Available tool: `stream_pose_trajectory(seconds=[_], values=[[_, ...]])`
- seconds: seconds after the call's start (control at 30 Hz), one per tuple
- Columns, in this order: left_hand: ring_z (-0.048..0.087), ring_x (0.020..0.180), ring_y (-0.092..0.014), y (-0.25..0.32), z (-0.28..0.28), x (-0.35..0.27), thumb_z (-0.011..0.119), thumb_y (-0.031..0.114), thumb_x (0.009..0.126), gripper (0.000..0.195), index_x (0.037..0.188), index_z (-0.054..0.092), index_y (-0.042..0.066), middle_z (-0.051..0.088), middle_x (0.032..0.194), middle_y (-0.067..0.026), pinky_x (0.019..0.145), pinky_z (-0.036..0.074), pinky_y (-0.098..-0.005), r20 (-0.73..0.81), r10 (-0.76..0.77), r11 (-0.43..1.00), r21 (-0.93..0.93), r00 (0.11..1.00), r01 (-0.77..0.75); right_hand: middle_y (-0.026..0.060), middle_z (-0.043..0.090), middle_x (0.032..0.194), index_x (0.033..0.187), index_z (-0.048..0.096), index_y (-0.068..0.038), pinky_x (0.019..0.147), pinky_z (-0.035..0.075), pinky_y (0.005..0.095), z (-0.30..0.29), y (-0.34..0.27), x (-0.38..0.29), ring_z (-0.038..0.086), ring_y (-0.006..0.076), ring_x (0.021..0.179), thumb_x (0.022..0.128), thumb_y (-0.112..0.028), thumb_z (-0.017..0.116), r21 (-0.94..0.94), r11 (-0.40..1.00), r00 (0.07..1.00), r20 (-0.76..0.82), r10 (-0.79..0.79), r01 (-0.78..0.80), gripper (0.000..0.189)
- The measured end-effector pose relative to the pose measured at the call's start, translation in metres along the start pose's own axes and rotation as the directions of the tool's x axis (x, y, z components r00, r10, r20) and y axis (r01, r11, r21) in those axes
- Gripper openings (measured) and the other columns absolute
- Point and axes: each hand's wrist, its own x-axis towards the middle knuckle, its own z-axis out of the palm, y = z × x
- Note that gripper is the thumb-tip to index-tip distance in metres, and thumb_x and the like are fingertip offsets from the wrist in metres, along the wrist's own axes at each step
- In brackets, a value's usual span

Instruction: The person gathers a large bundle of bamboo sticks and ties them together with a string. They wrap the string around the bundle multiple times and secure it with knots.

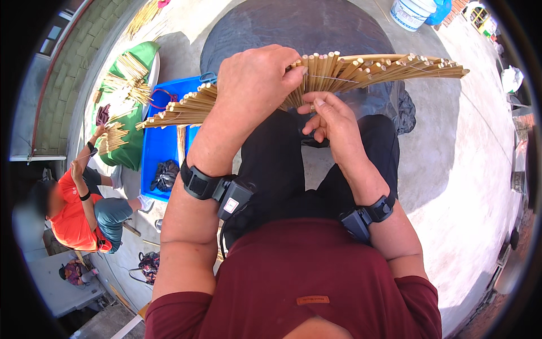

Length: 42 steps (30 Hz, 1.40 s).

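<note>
A fan-like row of cut straw-coloured stalks (326,70), joined by thin thread (334,78), spreads above my knees. My left hand (260,78) grips it near its middle, thumb pressed against the stalk ends. Just below the row, to the right of that thumb, is my right hand (332,116). Its fingers are loosely curled and apart, close to the gathered part of the stalks, and nothing shows plainly between them. A band with a dark device (237,197) sits on my left wrist; another device (359,222) is on the right.
A blue plastic tray (148,169) holding a black plastic bag (165,176) stands at left. Beyond it, stalk bundles (131,70) lie on green cloth (135,146). A person in orange (76,212) sits there. Ahead are a dark round sheet-covered surface (292,25) and a white bucket (410,15).
</note>
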Motion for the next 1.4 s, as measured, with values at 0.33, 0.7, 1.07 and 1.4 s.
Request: stream_pose_trajectory(seconds=[0.33, 0.7, 1.07, 1.4], values=[[0.07, 0.072, -0.032, 0.003, 0.004, 0.0, 0.067, 0.03, 0.082, 0.018, 0.083, 0.074, 0.012, 0.071, 0.081, -0.0061, 0.062, 0.055, -0.044, -0.045, -0.005, 1.0, 0.01, 0.999, 0.006, 0.0012, 0.059, 0.076, 0.085, 0.063, -0.007, 0.048, 0.032, 0.0199, 0.025, -0.011, 0.02, 0.049, 0.0059, 0.057, 0.098, -0.021, 0.059, 0.32, 0.946, 0.999, -0.028, -0.043, 0.05, 0.019], [0.071, 0.077, -0.031, -0.001, 0.005, 0.003, 0.069, 0.034, 0.084, 0.021, 0.092, 0.076, 0.016, 0.073, 0.085, -0.0059, 0.066, 0.057, -0.044, -0.109, -0.011, 0.992, 0.124, 0.994, 0.025, -0.0061, 0.045, 0.068, 0.076, 0.056, -0.005, 0.054, 0.031, 0.0232, 0.025, 0.009, -0.041, 0.037, 0.0037, 0.061, 0.096, -0.015, 0.059, -0.033, 0.996, 0.996, 0.028, -0.079, 0.08, 0.022], [0.072, 0.083, -0.03, -0.012, 0.006, 0.011, 0.067, 0.036, 0.086, 0.026, 0.097, 0.076, 0.014, 0.075, 0.09, -0.0055, 0.071, 0.057, -0.0447, -0.068, -0.134, 0.974, 0.175, 0.989, 0.144, -0.0049, 0.045, 0.059, 0.068, 0.052, -0.009, 0.048, 0.03, 0.0218, -0.309, 0.064, -0.256, 0.035, 0.0046, 0.051, 0.088, -0.008, 0.055, -0.348, 0.818, 0.858, -0.414, 0.304, -0.458, 0.02], [0.065, 0.067, -0.024, 0.023, 0.016, -0.03, 0.076, 0.021, 0.079, 0.015, 0.078, 0.064, 0.011, 0.061, 0.071, -0.0023, 0.056, 0.053, -0.038, -0.198, 0.101, 0.988, 0.135, 0.975, -0.075, 0.016, 0.065, 0.121, 0.129, 0.062, -0.003, 0.069, 0.056, 0.0314, -0.216, 0.098, -0.192, 0.066, 0.0202, 0.079, 0.091, 0.008, 0.054, -0.755, 0.626, 0.874, -0.425, -0.236, -0.198, 0.04]])
